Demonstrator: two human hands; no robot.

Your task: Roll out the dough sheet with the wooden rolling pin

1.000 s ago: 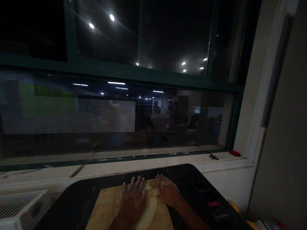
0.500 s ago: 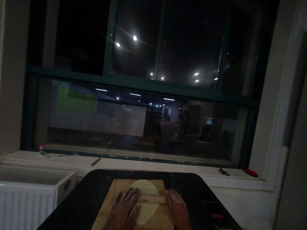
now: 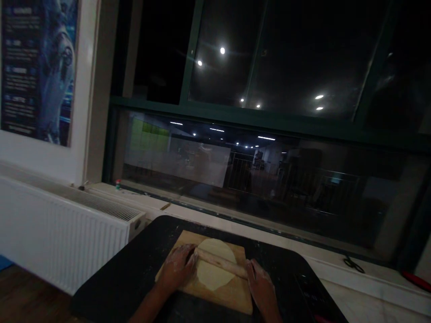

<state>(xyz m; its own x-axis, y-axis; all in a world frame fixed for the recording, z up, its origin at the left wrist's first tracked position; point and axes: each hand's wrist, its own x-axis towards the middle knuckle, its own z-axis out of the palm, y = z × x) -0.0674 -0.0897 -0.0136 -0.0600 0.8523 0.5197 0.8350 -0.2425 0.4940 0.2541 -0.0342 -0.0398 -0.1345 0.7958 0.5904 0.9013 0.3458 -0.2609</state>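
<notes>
A wooden rolling pin (image 3: pixel 222 264) lies across a thin, flattened sheet of pale dough (image 3: pixel 213 279) on a wooden board (image 3: pixel 232 303). My left hand (image 3: pixel 180 262), dusted with flour, is closed round the pin's left end near the dough's edge. At the other end, my right hand (image 3: pixel 260 282) grips the pin just past the board's right side. The pin slopes slightly down to the right, and both of its ends are hidden by my fingers.
The board rests on a black table (image 3: pixel 134 269). A phone-like dark device (image 3: pixel 311 294) lies at the table's right. Behind are a windowsill with scissors (image 3: pixel 353 264), a red object (image 3: pixel 416 281) and a small bottle (image 3: pixel 117 184). A white radiator (image 3: pixel 90 233) stands left.
The view has swung left, bringing in a poster and more of the radiator. My left hand has shifted from lying spread over the pin and dough to gripping the pin's left end.
</notes>
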